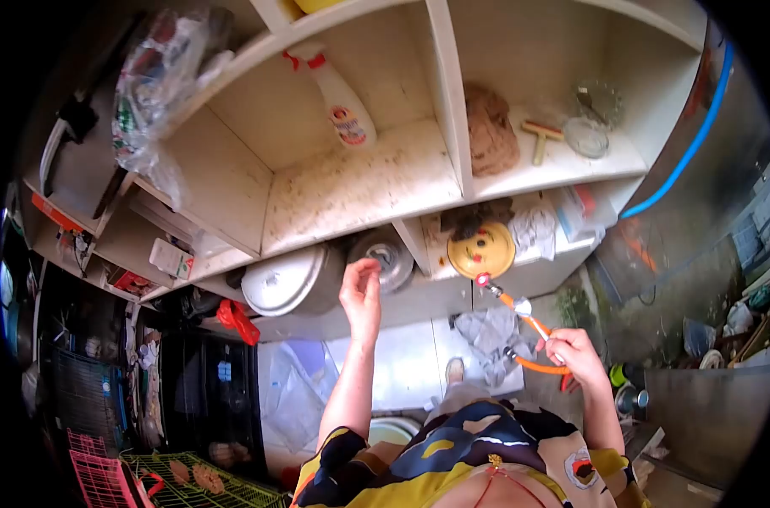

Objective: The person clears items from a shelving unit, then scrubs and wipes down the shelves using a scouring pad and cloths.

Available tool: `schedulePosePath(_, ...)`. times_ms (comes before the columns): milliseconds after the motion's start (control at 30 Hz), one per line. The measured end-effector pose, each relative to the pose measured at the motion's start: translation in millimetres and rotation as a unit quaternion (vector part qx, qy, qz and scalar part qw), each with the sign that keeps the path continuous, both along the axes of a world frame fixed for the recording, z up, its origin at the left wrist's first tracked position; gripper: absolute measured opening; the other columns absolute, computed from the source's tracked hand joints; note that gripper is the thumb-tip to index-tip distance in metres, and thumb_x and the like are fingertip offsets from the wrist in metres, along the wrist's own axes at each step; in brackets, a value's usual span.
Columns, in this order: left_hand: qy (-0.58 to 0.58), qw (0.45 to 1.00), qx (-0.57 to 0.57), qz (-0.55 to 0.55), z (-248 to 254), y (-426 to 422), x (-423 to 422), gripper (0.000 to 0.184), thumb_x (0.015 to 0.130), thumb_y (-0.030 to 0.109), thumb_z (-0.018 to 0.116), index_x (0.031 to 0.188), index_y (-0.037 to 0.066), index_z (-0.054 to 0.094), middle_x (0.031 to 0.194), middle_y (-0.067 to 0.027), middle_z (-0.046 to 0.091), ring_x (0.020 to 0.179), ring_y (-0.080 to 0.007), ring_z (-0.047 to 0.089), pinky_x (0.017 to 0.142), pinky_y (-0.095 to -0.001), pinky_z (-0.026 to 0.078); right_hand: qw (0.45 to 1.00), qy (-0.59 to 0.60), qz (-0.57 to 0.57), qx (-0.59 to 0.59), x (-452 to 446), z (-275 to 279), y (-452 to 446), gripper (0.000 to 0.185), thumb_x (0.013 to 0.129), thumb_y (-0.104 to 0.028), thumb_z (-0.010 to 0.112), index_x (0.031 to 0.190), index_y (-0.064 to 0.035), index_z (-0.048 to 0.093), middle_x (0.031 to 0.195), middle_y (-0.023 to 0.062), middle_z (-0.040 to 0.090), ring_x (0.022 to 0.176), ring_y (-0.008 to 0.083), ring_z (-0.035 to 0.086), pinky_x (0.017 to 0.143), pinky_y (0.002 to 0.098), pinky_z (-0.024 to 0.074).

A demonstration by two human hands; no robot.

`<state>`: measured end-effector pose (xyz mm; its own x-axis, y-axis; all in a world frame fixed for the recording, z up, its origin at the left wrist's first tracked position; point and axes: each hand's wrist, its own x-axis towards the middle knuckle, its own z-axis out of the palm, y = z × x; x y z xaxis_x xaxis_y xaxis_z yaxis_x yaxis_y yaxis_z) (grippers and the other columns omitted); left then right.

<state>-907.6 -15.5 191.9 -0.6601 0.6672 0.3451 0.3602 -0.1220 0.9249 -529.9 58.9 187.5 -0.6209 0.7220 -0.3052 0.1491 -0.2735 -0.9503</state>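
My right hand point(571, 354) is closed around an orange hose point(535, 324) at the lower right. The hose loops back below the hand, and its pinkish-red tip reaches up to the edge of a round yellow lid or plate with a face pattern point(481, 251) on the lower shelf. In front of the lower shelf, my left hand point(362, 292) is raised with nothing visible in it, its fingers bent and partly apart. Just behind it are a round metal lid point(382, 262) and a large white lidded pot point(279, 279).
Shelf boards and a divider point(450, 93) span the top. A spray bottle point(342, 106), a brown cloth point(490, 131) and a glass dish point(586, 137) stand on them. A blue hose point(689, 152) hangs at right. Grey cloth point(486, 334) lies on the floor.
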Motion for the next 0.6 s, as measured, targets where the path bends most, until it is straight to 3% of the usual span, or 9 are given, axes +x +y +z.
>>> schedulePosePath(200, 0.064, 0.996, 0.057, 0.028, 78, 54, -69, 0.021, 0.086, 0.003, 0.054, 0.107, -0.002, 0.057, 0.101, -0.0092, 0.062, 0.091, -0.0146, 0.058, 0.081, -0.0271, 0.047, 0.998, 0.044, 0.027, 0.023, -43, 39, 8, 0.015, 0.081, -0.006, 0.053, 0.081, 0.0062, 0.062, 0.061, -0.0008, 0.051, 0.055, 0.0046, 0.043, 0.051, 0.0202, 0.0333)
schedulePosePath(467, 0.086, 0.994, 0.062, 0.027, 106, 153, -195, 0.030, 0.080, 0.006, 0.057, 0.109, -0.001, 0.058, 0.101, -0.0105, 0.064, 0.094, -0.0180, 0.060, 0.083, -0.0290, 0.047, 0.997, 0.032, 0.003, 0.069, -64, 62, 13, 0.014, 0.078, -0.004, 0.053, 0.074, 0.0051, 0.062, 0.066, 0.0031, 0.056, 0.055, 0.0055, 0.047, 0.051, 0.0214, 0.0347)
schedulePosePath(567, 0.145, 0.986, 0.076, 0.007, 109, 186, -224, 0.029, 0.080, 0.007, 0.056, 0.108, 0.000, 0.059, 0.101, -0.0103, 0.064, 0.093, -0.0183, 0.060, 0.083, -0.0291, 0.046, 0.996, 0.029, -0.047, 0.069, -62, 75, 12, 0.014, 0.076, -0.006, 0.053, 0.070, 0.0050, 0.060, 0.072, 0.0069, 0.060, 0.054, 0.0059, 0.046, 0.050, 0.0213, 0.0340)
schedulePosePath(600, 0.138, 0.986, 0.090, -0.025, 112, 189, -215, 0.028, 0.080, 0.007, 0.057, 0.108, 0.000, 0.060, 0.100, -0.0099, 0.065, 0.092, -0.0177, 0.060, 0.082, -0.0289, 0.046, 0.994, 0.058, -0.062, 0.073, -63, 81, 11, 0.019, 0.078, -0.011, 0.054, 0.066, 0.0041, 0.057, 0.072, 0.0117, 0.060, 0.051, 0.0060, 0.044, 0.048, 0.0213, 0.0335)
